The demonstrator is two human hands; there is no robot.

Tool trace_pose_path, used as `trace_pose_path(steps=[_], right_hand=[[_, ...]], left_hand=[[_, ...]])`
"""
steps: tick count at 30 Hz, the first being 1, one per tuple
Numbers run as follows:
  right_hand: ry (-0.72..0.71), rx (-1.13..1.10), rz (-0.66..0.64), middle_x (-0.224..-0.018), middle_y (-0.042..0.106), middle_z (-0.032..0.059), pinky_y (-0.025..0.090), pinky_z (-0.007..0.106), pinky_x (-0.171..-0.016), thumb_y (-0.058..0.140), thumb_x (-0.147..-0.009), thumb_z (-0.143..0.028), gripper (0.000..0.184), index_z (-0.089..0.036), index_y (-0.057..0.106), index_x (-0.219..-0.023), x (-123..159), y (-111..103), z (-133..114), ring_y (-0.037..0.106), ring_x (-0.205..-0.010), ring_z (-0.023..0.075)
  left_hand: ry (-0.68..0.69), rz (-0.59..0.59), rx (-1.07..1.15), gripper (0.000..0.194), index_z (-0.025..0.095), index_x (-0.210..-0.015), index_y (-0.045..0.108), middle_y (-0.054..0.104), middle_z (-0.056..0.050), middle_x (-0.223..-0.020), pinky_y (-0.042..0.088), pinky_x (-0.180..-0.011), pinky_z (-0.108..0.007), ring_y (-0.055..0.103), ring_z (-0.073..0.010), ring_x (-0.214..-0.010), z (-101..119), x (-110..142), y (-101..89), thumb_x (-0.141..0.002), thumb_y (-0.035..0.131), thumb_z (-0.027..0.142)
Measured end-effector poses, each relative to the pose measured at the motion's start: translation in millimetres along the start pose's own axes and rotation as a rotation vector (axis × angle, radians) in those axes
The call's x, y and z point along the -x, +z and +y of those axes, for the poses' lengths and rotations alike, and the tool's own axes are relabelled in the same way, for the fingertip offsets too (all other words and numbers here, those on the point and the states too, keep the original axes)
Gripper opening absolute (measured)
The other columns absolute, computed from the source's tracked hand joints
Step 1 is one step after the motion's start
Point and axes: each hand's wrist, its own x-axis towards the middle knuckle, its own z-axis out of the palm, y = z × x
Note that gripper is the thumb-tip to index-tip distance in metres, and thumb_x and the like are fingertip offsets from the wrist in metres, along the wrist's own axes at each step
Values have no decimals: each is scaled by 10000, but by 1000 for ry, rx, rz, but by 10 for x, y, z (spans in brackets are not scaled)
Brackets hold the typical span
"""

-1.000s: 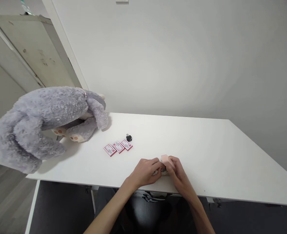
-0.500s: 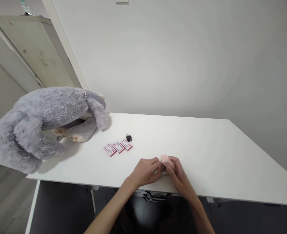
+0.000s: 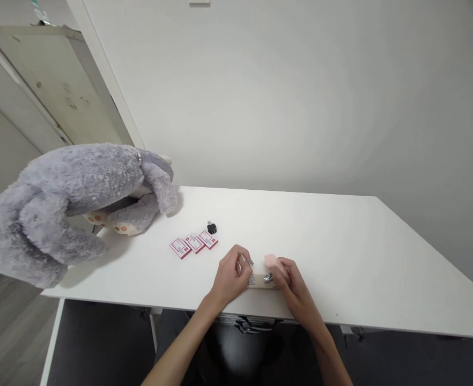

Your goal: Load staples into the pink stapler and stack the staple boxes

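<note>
A small pink stapler lies open near the table's front edge, its base showing metal parts. My right hand is closed on the stapler's pink top. My left hand sits just left of it, fingers pinched on a small silvery piece that I cannot make out.
Three small red-and-white boxes lie in a row left of my hands, with a small black clip-like object behind them. A big grey plush toy covers the table's left end. The white table meets a white wall.
My left hand has pulled away to the left from the stapler, lifting a small silvery piece. The stapler's base now shows between my hands.
</note>
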Motion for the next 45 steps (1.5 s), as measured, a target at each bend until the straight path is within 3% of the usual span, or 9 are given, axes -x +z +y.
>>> trace_pose_path(steps=[5, 13, 19, 23, 30, 34, 36, 40, 45], right_hand=[[8, 26, 16, -1216, 708, 82, 553, 385, -967, 622, -976, -540, 398, -241, 657, -1237, -26, 7, 30, 664, -1138, 277], [-8, 74, 69, -1522, 575, 31, 387, 474, -1214, 505, -1044, -494, 418, -327, 624, -1408, -42, 30, 71, 498, -1434, 273], [-104, 200, 97, -1571, 524, 54, 392, 499, -1203, 437, -1078, -447, 520, -327, 433, -1584, -54, 84, 155, 472, -1459, 277], [-121, 321, 89, -1562, 527, 46, 410, 503, -1178, 394, -1089, -441, 494, -355, 455, -1572, -110, 165, 159, 486, -1434, 279], [-153, 396, 94, -1513, 542, 54, 479, 457, -1083, 330, -1091, -421, 531, -376, 363, -1619, -641, 584, 207, 542, -1351, 268], [-121, 415, -64, -1582, 459, 87, 523, 481, -999, 385, -1056, -417, 635, -356, 229, -1668, -1060, 909, 178, 618, -1242, 296], [-130, 352, -133, -1613, 427, 94, 504, 491, -1043, 441, -1036, -458, 685, -347, 211, -1671, -1183, 1018, 153, 579, -1316, 308], [-130, 99, -48, -1561, 497, 125, 433, 469, -1152, 481, -1026, -532, 625, -266, 392, -1584, -1197, 1029, 164, 504, -1421, 270], [-7, -105, 11, -1238, 714, 118, 537, 428, -995, 467, -1010, -616, 479, -211, 687, -1140, -1005, 792, 196, 699, -1066, 249]], left_hand=[[-8, -4, -45, 119, 223, -1010, 512, 621, 14, -876, 394, -595, -250, 457, -101, -574, -27, 15, 15, -928, 479, 144], [-25, 13, -47, 119, 233, -1041, 466, 609, -19, -948, 442, -691, -290, 541, -141, -680, -17, -3, 7, -1016, 356, 193], [17, -34, -101, 120, 241, -1050, 442, 608, -27, -954, 449, -710, -315, 575, -164, -697, -1, 19, 8, -1009, 341, 192], [58, -30, -121, 118, 246, -1050, 428, 619, -29, -963, 438, -682, -311, 576, -163, -669, 9, 31, 13, -999, 342, 183], [62, 9, -130, 107, 248, -1057, 412, 630, -24, -956, 429, -639, -302, 566, -151, -609, -37, 57, 26, -1001, 347, 184], [42, 41, -134, 96, 244, -1062, 412, 653, -37, -942, 440, -657, -313, 622, -175, -670, -48, 76, 26, -1006, 352, 194], [22, 51, -142, 88, 239, -1065, 424, 660, -38, -913, 440, -662, -319, 634, -187, -684, -39, 80, 21, -1008, 365, 207], [-30, 87, -150, 98, 237, -1082, 448, 656, -23, -859, 426, -650, -314, 634, -192, -668, -21, 65, 9, -1008, 386, 218], [-123, 140, -122, 88, 238, -1086, 442, 656, -25, -845, 407, -615, -301, 636, -197, -650, -42, 32, 23, -1021, 383, 247]])
